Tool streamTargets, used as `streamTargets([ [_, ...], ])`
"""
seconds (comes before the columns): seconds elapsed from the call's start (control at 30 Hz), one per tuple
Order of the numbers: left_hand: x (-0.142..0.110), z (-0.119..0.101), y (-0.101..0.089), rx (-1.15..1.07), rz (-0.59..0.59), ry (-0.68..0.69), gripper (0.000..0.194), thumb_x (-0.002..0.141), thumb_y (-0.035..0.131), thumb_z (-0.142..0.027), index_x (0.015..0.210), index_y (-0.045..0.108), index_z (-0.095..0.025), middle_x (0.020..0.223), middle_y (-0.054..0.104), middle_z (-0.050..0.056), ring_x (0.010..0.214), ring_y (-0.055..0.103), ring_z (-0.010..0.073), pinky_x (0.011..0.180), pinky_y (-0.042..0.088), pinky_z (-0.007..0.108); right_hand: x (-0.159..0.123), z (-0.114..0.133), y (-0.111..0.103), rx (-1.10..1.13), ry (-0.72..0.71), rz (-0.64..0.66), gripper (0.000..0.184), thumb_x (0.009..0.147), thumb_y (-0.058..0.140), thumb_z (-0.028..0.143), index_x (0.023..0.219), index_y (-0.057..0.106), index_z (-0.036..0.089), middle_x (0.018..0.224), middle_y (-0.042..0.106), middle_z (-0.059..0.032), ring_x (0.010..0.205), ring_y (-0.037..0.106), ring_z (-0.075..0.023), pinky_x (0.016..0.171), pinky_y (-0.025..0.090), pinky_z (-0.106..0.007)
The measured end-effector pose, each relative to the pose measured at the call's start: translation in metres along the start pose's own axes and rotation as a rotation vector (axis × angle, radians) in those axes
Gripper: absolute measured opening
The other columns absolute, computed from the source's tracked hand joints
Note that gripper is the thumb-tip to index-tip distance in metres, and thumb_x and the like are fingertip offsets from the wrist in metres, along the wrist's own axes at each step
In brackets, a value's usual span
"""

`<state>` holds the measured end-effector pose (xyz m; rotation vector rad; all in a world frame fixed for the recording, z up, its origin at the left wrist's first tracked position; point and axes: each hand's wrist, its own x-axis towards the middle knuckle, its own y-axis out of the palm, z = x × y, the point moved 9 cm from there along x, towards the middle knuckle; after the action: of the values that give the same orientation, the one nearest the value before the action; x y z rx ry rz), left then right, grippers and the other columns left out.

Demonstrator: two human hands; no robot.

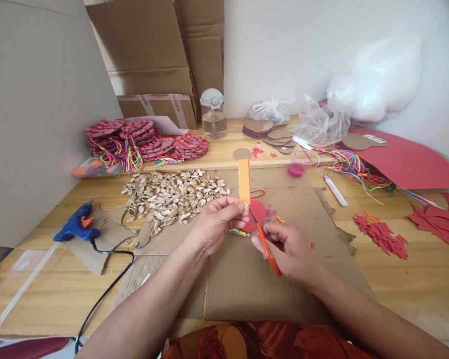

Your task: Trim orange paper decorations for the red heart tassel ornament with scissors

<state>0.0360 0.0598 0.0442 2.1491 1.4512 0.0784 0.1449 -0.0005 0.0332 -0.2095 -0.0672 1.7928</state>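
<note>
Over the cardboard mat, my left hand (224,219) pinches the lower end of an orange paper strip (244,182), which points away from me. My right hand (290,249) is closed on the orange handles of a pair of scissors (266,249). The dark blades reach up to the strip's lower end, close to my left fingertips. Whether the blades are parted I cannot make out. Just behind my hands a red paper circle (257,212) lies on the mat, partly covered. A bit of colourful cord (239,232) shows below my left fingers.
Peanut shells (175,197) are heaped left of centre. A blue glue gun (77,224) with a black cable lies farther left. Pink decorated pieces (145,139), a water bottle (214,114) and cardboard shapes (260,128) stand behind. Red paper scraps (381,234) and colourful cords (353,164) lie right.
</note>
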Motion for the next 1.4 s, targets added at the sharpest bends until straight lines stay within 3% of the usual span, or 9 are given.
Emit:
streamTargets([
  [0.6,-0.0009,0.0016,0.0021,0.014,0.005,0.005,0.020,0.070,0.075,-0.024,0.075,0.059,-0.013,0.065,0.066,0.003,0.055,0.060,0.0089,0.056,0.048,0.019,0.0007,0.0011,0.0009,0.023,0.051,0.009,0.034,0.081,0.063,0.041,0.062,0.046,0.019,0.052,0.043,0.0049,0.050,0.037,-0.0095,0.048,0.026,-0.025],
  [0.87,-0.0011,-0.0009,0.0015,0.087,-0.041,0.072,0.017,0.071,0.073,-0.023,0.073,0.061,-0.012,0.061,0.065,0.002,0.055,0.060,0.0096,0.055,0.048,0.020,-0.0007,-0.0045,-0.0007,0.006,0.087,0.015,0.036,0.087,0.055,0.048,0.068,0.051,0.018,0.053,0.045,0.0044,0.049,0.038,-0.0093,0.048,0.027,-0.025],
  [1.13,-0.0045,0.0016,-0.0009,0.070,-0.134,0.060,0.019,0.068,0.074,-0.022,0.072,0.060,-0.011,0.062,0.064,0.001,0.054,0.060,0.0093,0.055,0.049,0.020,0.0016,-0.0054,-0.0018,-0.033,0.060,-0.004,0.036,0.088,0.052,0.049,0.072,0.054,0.017,0.052,0.046,0.0039,0.048,0.039,-0.0097,0.047,0.026,-0.025],
  [1.4,-0.0051,0.0043,0.0010,0.024,-0.132,0.032,0.021,0.067,0.075,-0.025,0.072,0.060,-0.011,0.063,0.065,0.003,0.053,0.059,0.0089,0.056,0.048,0.021,0.0012,-0.0075,-0.0048,-0.115,0.034,-0.024,0.037,0.091,0.049,0.049,0.071,0.053,0.018,0.053,0.048,0.0032,0.048,0.041,-0.0101,0.047,0.027,-0.026],
])
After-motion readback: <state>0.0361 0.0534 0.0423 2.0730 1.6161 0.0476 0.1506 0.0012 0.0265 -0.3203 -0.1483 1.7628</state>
